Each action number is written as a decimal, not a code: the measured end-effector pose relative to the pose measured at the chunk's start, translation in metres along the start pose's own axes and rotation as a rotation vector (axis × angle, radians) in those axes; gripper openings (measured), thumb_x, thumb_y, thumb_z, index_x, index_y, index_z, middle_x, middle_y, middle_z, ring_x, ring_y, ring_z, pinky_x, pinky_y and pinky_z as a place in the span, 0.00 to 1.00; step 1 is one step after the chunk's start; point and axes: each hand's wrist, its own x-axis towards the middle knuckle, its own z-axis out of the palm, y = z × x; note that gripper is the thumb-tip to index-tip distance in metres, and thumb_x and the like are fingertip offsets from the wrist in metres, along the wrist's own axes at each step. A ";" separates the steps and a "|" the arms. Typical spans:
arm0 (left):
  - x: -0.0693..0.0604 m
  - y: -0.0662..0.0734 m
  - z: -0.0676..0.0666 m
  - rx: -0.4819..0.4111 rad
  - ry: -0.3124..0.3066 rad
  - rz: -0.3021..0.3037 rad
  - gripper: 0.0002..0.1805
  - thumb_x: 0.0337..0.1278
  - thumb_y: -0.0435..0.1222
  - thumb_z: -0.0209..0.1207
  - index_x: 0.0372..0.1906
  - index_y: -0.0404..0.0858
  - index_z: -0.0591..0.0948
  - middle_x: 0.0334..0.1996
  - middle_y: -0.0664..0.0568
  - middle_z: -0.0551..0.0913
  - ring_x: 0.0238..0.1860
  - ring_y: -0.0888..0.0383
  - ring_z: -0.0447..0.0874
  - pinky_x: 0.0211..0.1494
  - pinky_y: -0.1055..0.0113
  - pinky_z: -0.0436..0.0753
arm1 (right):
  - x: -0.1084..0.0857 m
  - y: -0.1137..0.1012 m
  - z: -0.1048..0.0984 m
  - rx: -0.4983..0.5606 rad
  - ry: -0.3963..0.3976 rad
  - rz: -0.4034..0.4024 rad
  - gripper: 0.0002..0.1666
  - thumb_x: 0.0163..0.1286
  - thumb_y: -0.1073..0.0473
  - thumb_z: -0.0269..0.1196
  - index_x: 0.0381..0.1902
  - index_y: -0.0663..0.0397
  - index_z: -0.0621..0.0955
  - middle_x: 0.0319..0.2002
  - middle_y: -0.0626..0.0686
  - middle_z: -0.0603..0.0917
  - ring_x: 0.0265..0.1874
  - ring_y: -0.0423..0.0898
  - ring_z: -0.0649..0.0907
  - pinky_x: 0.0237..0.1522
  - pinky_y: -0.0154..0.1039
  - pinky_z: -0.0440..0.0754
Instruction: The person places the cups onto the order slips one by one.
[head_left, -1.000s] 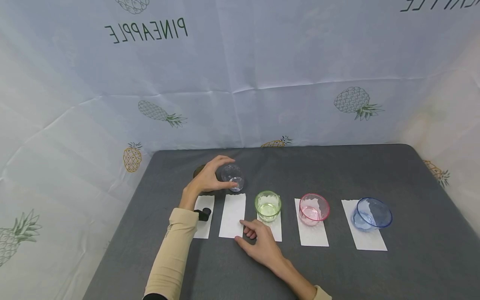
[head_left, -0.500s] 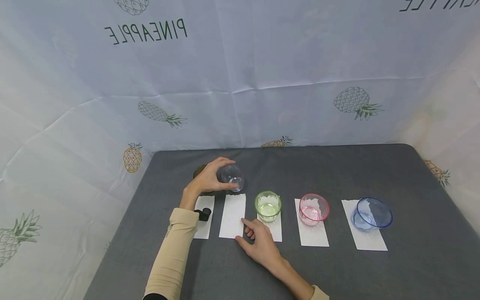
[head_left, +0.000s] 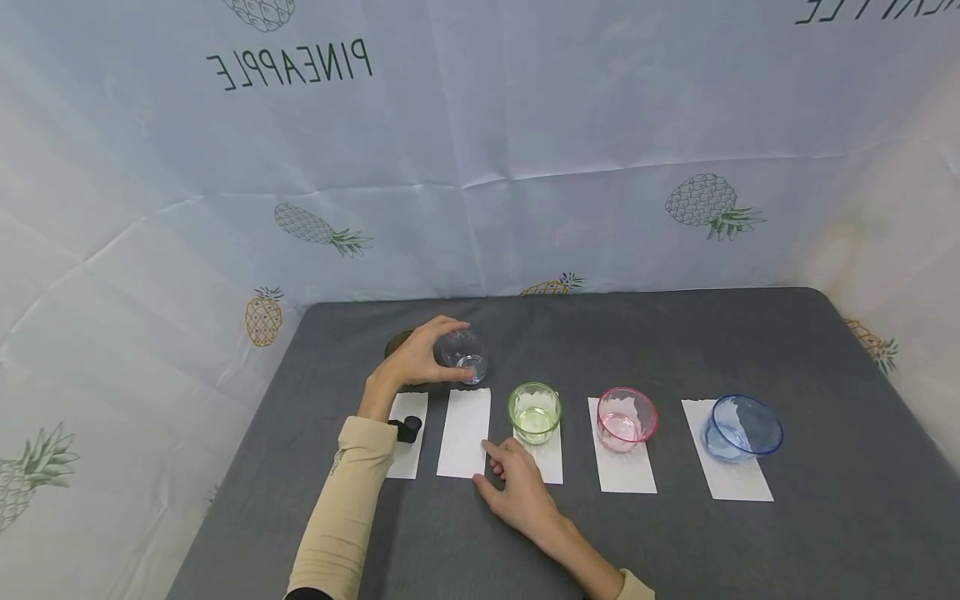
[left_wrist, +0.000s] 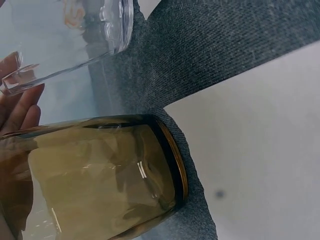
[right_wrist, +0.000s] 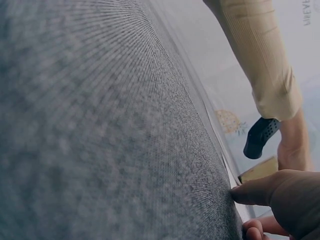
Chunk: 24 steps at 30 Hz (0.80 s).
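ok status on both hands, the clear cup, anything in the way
Left hand gripping clear cup, just beyond a bare white sheet. Right hand at that sheet's right edge. Amber cup close to left hand. Nothing visible between clear cup and sheet.

At 8 o'clock, a transparent amber-brown glass tumbler fills the corner, its thick base pointing toward 3 o'clock. At 10 o'clock is a clear, colourless glass tumbler, its heavy base likewise toward 3 o'clock; a blurred orange mark shows through it. The left hand, partly visible at 9 o'clock, has its fingers by the clear tumbler's rim, partly behind the amber one. A white paper sheet with a ragged edge spreads from 3 to 5 o'clock over dark grey-blue woven fabric, just beside the amber base.
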 end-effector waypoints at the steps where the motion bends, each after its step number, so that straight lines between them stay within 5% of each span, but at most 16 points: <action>1: 0.000 0.000 0.000 0.003 0.001 -0.001 0.48 0.45 0.49 0.78 0.73 0.39 0.73 0.69 0.44 0.73 0.72 0.41 0.71 0.71 0.38 0.74 | 0.000 0.000 0.000 0.000 -0.001 0.000 0.28 0.58 0.68 0.73 0.56 0.75 0.82 0.29 0.48 0.74 0.27 0.33 0.68 0.29 0.27 0.72; 24: -0.010 0.007 0.000 -0.062 0.128 0.083 0.43 0.47 0.45 0.77 0.71 0.42 0.75 0.66 0.45 0.75 0.66 0.44 0.75 0.67 0.39 0.77 | 0.000 -0.001 0.000 -0.004 -0.020 0.025 0.28 0.59 0.67 0.73 0.57 0.75 0.82 0.30 0.48 0.73 0.28 0.34 0.69 0.29 0.26 0.72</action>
